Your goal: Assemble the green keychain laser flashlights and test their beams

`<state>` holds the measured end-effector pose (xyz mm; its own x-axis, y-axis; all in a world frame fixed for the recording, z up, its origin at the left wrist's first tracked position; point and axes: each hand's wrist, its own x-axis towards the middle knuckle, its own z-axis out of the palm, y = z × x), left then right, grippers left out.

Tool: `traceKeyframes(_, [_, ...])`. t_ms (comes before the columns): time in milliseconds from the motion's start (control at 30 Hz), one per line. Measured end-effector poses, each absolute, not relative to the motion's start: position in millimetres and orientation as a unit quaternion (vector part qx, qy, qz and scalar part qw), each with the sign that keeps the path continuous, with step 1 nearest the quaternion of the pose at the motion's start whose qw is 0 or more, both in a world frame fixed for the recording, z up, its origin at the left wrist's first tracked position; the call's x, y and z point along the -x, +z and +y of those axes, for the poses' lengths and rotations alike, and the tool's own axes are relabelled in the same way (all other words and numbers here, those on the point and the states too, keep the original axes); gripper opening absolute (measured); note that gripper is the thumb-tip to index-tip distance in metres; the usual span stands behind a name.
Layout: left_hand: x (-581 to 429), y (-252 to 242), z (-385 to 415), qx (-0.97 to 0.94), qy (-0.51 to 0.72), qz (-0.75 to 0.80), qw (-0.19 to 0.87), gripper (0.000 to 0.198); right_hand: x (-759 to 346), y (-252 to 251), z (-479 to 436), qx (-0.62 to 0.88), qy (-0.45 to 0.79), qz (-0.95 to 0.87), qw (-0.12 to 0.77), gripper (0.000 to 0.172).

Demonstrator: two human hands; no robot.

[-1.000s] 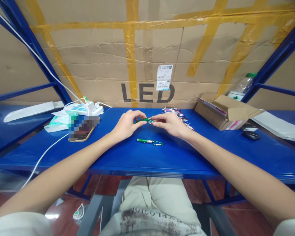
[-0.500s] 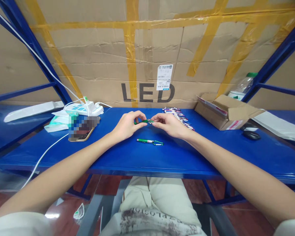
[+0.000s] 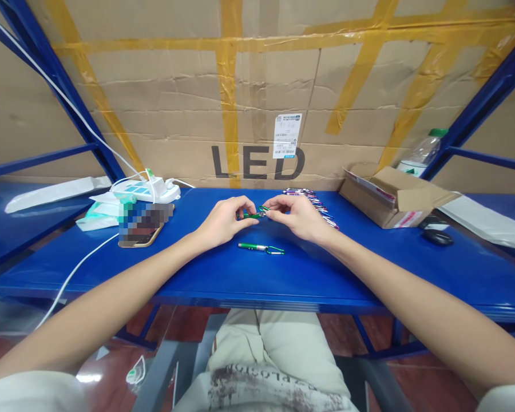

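Observation:
Between thumb and fingers, my left hand (image 3: 224,221) pinches a slim green penlight (image 3: 252,216), mostly hidden by the fingers. My right hand (image 3: 299,217) grips a small green carabiner clip (image 3: 264,209) at the penlight's right end; silvery metal shows where the two meet. Both hands are closed, fingertips close together just above the blue table. Nearer to me lies another green penlight (image 3: 252,246) with a carabiner on its right end. Behind my right hand is a row of several penlights (image 3: 305,194) in mixed colours, partly covered by that hand.
At left are a phone (image 3: 141,234), a tissue pack (image 3: 105,213) and a white power strip (image 3: 154,191) with cables. An open cardboard box (image 3: 395,194), a black mouse (image 3: 438,237) and a plastic bottle (image 3: 427,150) stand right. A large carton (image 3: 175,114) walls off the back.
The penlight and carabiner have shifted slightly in my fingers, and more of the green clip shows by my right fingertips. The penlight on the table stays put.

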<state>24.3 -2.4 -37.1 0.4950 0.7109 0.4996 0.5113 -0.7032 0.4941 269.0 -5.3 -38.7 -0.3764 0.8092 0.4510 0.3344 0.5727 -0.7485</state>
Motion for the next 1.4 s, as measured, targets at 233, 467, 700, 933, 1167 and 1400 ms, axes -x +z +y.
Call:
traceKeyframes(233, [-25.0, -36.5, -4.4, -0.850, 0.362, 0.352, 0.151, 0.022, -266.5, -39.4, -6.2, 0.363, 0.266, -0.775, 0.444, 0.018])
traceKeyframes(467, [-26.0, -35.1, -6.3, -0.846, 0.367, 0.349, 0.166, 0.022, -265.0, -38.6, -8.6, 0.359, 0.255, -0.772, 0.458, 0.019])
traceKeyframes(700, [-27.1, -36.3, -6.7, -0.847, 0.370, 0.340, 0.171, 0.020, -263.5, -39.3, -8.8, 0.361, 0.261, -0.771, 0.455, 0.020])
traceKeyframes(933, [-28.5, -35.8, -8.0, -0.843, 0.376, 0.343, 0.174, 0.020, -263.5, -38.7, -10.1, 0.360, 0.261, -0.773, 0.452, 0.019])
traceKeyframes(1167, [-25.3, -39.1, -2.6, -0.830, 0.394, 0.360, 0.163, 0.023, -264.8, -38.6, -9.2, 0.364, 0.264, -0.767, 0.457, 0.021])
traceKeyframes(1400, [-22.8, -37.1, -1.2, -0.835, 0.378, 0.389, 0.097, 0.020, -275.6, -38.6, -2.6, 0.364, 0.164, -0.826, 0.397, 0.020])
